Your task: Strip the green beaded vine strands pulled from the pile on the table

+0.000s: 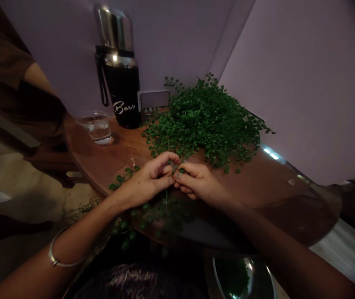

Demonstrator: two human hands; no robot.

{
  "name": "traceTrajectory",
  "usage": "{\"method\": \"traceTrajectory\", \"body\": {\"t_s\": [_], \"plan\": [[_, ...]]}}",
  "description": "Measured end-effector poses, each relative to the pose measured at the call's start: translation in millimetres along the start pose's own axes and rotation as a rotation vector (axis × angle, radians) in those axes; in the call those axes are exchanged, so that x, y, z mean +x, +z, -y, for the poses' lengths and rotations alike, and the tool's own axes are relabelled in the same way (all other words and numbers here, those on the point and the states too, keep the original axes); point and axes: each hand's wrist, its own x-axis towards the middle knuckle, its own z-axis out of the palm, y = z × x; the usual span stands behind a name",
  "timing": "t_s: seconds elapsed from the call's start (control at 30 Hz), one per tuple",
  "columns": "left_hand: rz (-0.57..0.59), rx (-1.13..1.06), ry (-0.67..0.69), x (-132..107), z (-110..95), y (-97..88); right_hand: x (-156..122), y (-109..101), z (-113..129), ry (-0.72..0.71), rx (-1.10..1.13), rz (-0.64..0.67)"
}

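Observation:
My left hand (151,178) and my right hand (196,182) meet over the middle of a round wooden table (274,182). Both pinch the same thin sprig of small green leaves (181,170), fingertips pressed together. Just behind my hands lies a big heap of leafy green stems (205,120). More picked sprigs (124,176) trail under my left wrist and off the table's near edge. A silver bangle (55,255) circles my left forearm.
A black and steel flask (119,70) stands at the table's back, with a clear plastic cup of water (96,126) to its left. A steel bowl (242,278) holding greens sits on my lap. Another person's arm (37,79) shows at far left. Walls close behind.

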Motion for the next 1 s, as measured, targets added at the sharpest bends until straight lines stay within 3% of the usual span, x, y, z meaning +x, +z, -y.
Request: {"method": "traceTrajectory", "body": {"t_s": [0.2,0.3,0.47,0.77,0.9,1.0], "plan": [[-0.052,0.127,0.008,0.9,0.1,1.2,-2.4,0.0,1.7,0.031,0.079,0.073],[-0.067,0.163,0.035,0.9,1.1,2.4,-2.3,3.5,1.4,0.025,0.057,0.03],[-0.103,0.189,0.079,0.3,1.5,2.7,-1.5,4.3,3.1,-0.021,-0.112,-0.043],[-0.127,0.465,0.127,2.2,5.0,4.5,-8.7,-10.5,0.6,-0.347,-0.718,-0.037],[-0.129,0.67,0.168,0.8,2.9,0.2,-20.8,-16.9,6.1,-0.328,-0.897,-0.043],[-0.302,0.633,0.205,-2.4,-4.8,-18.4,-42.7,-35.7,14.3,-0.239,-0.823,-0.166]]}}
